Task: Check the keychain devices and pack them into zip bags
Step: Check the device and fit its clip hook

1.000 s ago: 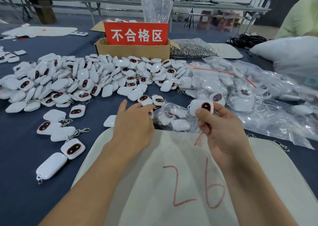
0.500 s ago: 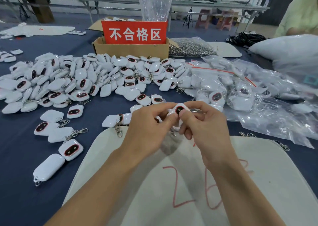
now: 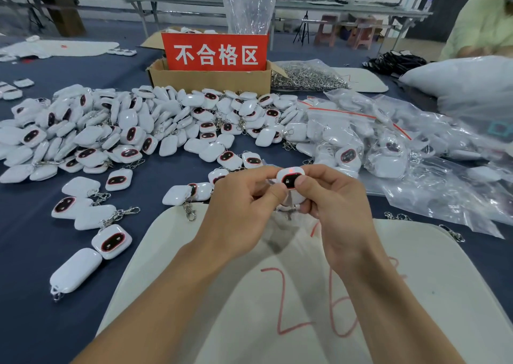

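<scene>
Left hand (image 3: 244, 205) and right hand (image 3: 336, 205) both pinch one white keychain device (image 3: 290, 177), thumbs on its dark face, with a red light lit at its top. It's held above the far edge of the white pad (image 3: 416, 280). Its chain hangs below, mostly hidden by fingers. The pad is marked "26" in red; its near edge is cut off by the frame, and a further mark is half hidden behind the right wrist. Open blue cloth (image 3: 33, 238) lies left of the pad, dotted with single devices. Two devices (image 3: 188, 193) lie just left of the left hand. The loose pile (image 3: 125, 130) runs far left to centre, its left end cut off. Filled zip bags (image 3: 361, 141) are heaped on the right, their contents hazy through the plastic. A cardboard box (image 3: 211, 79) sits far centre, its inside mostly blocked by a red sign (image 3: 215, 51).
</scene>
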Motion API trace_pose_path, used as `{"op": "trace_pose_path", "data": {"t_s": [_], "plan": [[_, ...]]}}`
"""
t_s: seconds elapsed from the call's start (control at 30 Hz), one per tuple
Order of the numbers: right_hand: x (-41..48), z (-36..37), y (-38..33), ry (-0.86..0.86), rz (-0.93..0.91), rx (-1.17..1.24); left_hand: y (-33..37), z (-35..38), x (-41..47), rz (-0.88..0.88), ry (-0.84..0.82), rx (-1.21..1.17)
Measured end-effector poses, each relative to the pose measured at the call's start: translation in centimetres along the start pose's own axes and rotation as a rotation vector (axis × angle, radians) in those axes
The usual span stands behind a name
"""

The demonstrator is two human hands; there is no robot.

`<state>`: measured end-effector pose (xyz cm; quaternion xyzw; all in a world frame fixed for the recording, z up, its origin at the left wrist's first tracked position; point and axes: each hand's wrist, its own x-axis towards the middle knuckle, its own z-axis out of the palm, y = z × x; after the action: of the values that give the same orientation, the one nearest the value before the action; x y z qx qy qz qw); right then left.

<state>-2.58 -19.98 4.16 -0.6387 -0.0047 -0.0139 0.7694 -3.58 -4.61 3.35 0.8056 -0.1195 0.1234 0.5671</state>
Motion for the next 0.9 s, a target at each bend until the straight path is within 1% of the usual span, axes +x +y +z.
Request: {"op": "trace_pose_path", "data": {"t_s": [0.17, 0.3, 0.43, 0.57, 0.7, 0.8, 0.9], "plan": [[-0.08, 0.01, -0.06, 0.014, 0.002, -0.049, -0.09, -0.02, -0.05, -0.003, 0.019, 0.018], [-0.26, 0.38, -0.11, -0.024, -0.033, -0.061, 0.03, -0.14, 0.31, -0.049, 0.058, -0.057], [-0.41, 0.41, -0.15, -0.056, -0.045, -0.065, -0.06, -0.32, 0.37, -0.050, 0.104, -0.110], [-0.39, 0.61, -0.05, -0.077, -0.047, -0.082, -0.08, -0.20, 0.38, -0.050, 0.174, -0.052], [-0.12, 0.39, -0.11, -0.097, -0.023, -0.035, -0.19, -0.18, 0.57, -0.088, 0.130, -0.113], [-0.23, 0.38, -0.06, -0.122, -0.044, -0.032, -0.16, -0.28, 0.70, -0.114, 0.090, -0.169], [-0.20, 0.46, 0.03, -0.085, -0.062, -0.058, -0.05, -0.27, 0.62, -0.093, 0.070, -0.192]]}}
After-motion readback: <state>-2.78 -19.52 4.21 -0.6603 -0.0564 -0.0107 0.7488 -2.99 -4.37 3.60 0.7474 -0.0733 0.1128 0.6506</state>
